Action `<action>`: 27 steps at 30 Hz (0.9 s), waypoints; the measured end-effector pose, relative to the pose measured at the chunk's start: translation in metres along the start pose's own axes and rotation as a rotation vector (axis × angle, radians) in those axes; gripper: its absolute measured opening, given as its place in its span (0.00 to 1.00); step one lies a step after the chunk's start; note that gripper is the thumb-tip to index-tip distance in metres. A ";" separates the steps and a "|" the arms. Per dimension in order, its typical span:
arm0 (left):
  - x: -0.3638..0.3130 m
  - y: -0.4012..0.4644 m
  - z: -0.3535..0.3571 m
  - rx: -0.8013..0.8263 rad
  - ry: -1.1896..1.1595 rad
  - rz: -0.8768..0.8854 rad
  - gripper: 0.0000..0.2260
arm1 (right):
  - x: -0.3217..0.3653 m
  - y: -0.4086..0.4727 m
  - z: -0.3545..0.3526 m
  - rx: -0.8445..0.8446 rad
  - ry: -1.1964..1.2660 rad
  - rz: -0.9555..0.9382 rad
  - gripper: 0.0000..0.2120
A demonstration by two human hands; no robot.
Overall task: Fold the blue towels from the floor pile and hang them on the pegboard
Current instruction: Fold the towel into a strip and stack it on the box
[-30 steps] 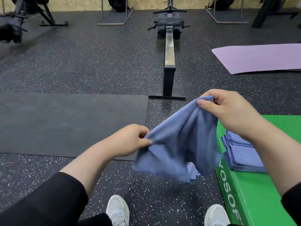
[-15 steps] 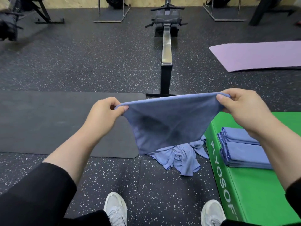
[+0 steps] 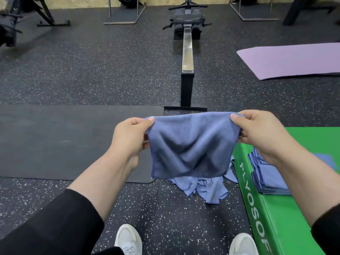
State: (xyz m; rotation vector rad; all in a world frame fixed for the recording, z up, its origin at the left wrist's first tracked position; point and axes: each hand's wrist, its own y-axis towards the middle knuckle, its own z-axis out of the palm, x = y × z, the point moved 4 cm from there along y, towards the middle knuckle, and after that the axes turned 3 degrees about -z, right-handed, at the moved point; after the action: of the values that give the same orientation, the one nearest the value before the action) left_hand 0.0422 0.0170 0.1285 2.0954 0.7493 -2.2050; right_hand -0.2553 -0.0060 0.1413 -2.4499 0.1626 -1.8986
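A blue towel (image 3: pixel 191 146) hangs spread flat in front of me, held by its two top corners. My left hand (image 3: pixel 129 137) pinches the left corner and my right hand (image 3: pixel 261 134) pinches the right corner. Below it on the speckled floor lies a crumpled pile of blue towels (image 3: pixel 204 186), partly hidden by the hanging one. A stack of folded blue towels (image 3: pixel 266 179) rests on the green box (image 3: pixel 287 221) at my right. No pegboard is in view.
A rowing machine (image 3: pixel 186 57) stretches away straight ahead. A black mat (image 3: pixel 60 140) lies on the left and a purple mat (image 3: pixel 294 59) at the far right. My white shoes (image 3: pixel 128 240) stand at the bottom edge. Metal equipment frames line the back wall.
The towel went from bunched and slanted to stretched level between both hands. My left hand rose to the height of the right, then both hands came a little closer together.
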 end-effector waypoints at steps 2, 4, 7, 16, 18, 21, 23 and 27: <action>0.002 -0.002 0.016 0.015 -0.032 -0.013 0.08 | 0.000 -0.001 0.015 0.046 0.065 0.056 0.11; 0.002 -0.005 0.032 0.020 -0.024 -0.003 0.07 | 0.001 -0.001 0.029 0.076 0.113 0.093 0.12; 0.000 -0.012 0.053 0.037 0.066 0.068 0.07 | 0.002 -0.002 0.050 0.112 0.151 0.108 0.13; -0.014 -0.033 0.076 0.027 0.416 0.319 0.10 | 0.010 -0.005 0.080 0.249 0.115 0.020 0.13; -0.013 -0.034 0.077 0.033 0.450 0.352 0.11 | 0.010 -0.007 0.083 0.260 0.157 0.055 0.13; -0.012 -0.034 0.079 0.050 0.537 0.431 0.05 | 0.010 -0.008 0.085 0.267 0.315 0.147 0.13; -0.011 -0.039 0.084 0.130 0.629 0.516 0.06 | 0.011 -0.009 0.082 0.264 0.423 0.186 0.14; -0.012 -0.052 0.089 0.327 0.642 0.521 0.11 | 0.015 -0.006 0.070 0.202 0.317 0.086 0.10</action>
State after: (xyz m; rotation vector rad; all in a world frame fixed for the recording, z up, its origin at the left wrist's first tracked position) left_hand -0.0570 0.0293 0.1559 2.7733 -0.1965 -1.4582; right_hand -0.1840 -0.0035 0.1390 -1.9748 0.0784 -2.1349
